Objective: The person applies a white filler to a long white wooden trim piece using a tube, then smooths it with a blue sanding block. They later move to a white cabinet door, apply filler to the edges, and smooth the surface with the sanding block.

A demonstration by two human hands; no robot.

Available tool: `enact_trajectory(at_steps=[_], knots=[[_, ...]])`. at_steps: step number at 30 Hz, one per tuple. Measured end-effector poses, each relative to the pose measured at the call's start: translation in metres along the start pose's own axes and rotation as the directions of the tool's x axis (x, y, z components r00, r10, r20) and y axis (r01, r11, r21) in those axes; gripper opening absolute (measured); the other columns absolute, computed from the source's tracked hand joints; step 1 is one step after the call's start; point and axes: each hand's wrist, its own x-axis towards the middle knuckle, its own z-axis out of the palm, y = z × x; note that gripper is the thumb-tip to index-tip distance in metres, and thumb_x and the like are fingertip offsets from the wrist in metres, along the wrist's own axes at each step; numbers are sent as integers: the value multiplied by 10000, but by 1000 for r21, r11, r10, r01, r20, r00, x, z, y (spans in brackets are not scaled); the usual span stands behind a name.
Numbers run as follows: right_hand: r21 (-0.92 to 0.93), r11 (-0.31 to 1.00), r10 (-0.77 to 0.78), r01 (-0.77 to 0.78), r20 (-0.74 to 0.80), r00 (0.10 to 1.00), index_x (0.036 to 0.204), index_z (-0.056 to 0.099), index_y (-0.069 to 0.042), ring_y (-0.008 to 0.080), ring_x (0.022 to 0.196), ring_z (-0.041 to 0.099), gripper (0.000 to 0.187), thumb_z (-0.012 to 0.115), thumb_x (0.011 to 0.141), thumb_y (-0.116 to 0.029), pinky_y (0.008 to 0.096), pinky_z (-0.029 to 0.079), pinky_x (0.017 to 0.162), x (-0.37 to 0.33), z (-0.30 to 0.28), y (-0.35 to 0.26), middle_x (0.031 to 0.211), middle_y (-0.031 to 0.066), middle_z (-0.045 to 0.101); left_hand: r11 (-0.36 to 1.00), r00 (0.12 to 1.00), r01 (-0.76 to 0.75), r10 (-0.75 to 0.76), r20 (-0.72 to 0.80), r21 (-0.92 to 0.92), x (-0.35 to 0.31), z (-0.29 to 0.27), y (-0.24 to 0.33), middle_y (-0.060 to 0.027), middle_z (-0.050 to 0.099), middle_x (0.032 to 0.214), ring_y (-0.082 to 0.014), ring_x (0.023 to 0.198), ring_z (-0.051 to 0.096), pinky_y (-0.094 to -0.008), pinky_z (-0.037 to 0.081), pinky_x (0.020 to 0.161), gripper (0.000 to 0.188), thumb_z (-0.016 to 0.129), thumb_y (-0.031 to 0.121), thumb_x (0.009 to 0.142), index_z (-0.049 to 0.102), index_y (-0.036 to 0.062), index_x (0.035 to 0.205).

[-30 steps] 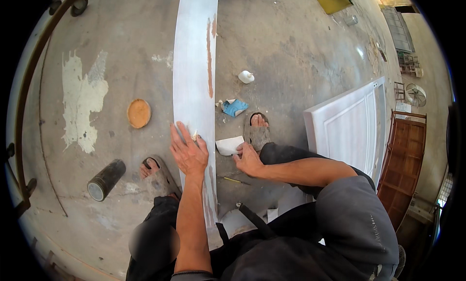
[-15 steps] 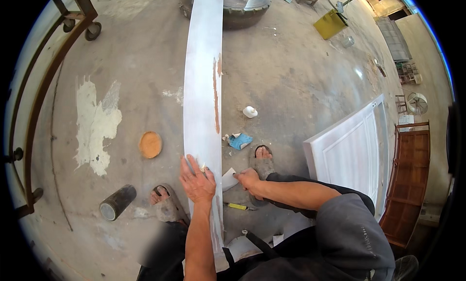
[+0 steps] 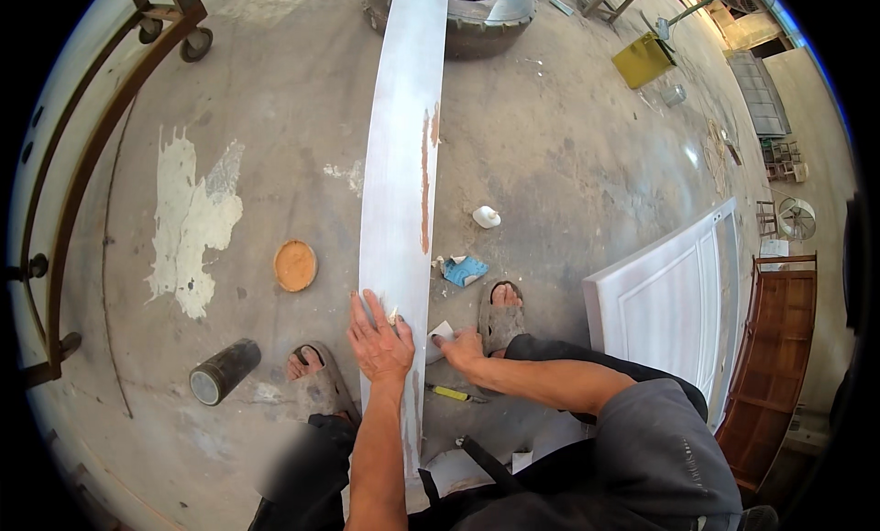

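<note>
A long white board (image 3: 399,164) runs away from me, with a reddish-brown streak (image 3: 425,192) along its right edge. My left hand (image 3: 380,348) lies flat on the board's near part, fingers spread. A small pale lump (image 3: 394,316) shows beside its thumb and forefinger; I cannot tell whether it sticks to the hand or the board. To the right, my right hand (image 3: 463,349) is closed on a flat white piece (image 3: 439,344) by the board's right edge. Whether that piece is paper or a scraper blade does not show. A yellow utility knife (image 3: 449,393) lies just below.
The board's far end rests on a tyre (image 3: 490,31). On the floor are a round dish of orange paste (image 3: 296,266), a dark cylinder (image 3: 225,372), a white bottle (image 3: 486,217) and a crumpled blue wrapper (image 3: 465,271). A white panelled door (image 3: 660,293) stands right; a wheeled metal frame (image 3: 78,182), left.
My right hand with the white piece has come closer to the board's right edge. My left hand stays flat on the board. The whole view has shifted slightly.
</note>
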Motion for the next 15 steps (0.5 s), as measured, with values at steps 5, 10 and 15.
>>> enact_trajectory(at_steps=[5, 10, 15], knots=[[371, 775, 376, -512, 380, 845, 1122, 645, 48, 226, 832, 610, 499, 845, 854, -322, 370, 478, 621, -23, -8, -20, 985, 125, 658, 1000, 1000, 14, -14, 9, 6, 1, -2, -1, -257, 349, 1579, -417, 1390, 445, -508, 423, 1037, 778, 636, 245, 919, 326, -14, 1584], [420, 816, 289, -398, 300, 909, 1180, 669, -12, 176, 707, 565, 411, 795, 900, -285, 348, 432, 559, -4, -1, -13, 992, 72, 661, 1000, 1000, -7, 7, -1, 0, 2, 0, -1, -254, 343, 1584, -415, 1387, 447, -504, 425, 1036, 774, 640, 239, 915, 334, -16, 1578], [384, 799, -458, 463, -110, 882, 1293, 652, -11, 179, 789, 633, 348, 682, 974, -145, 349, 515, 650, 49, -81, -65, 1057, 84, 683, 1000, 1000, 8, -8, 18, 9, -3, 0, -1, -251, 334, 1592, -409, 1383, 448, -503, 422, 1047, 775, 642, 233, 916, 330, -9, 1583]])
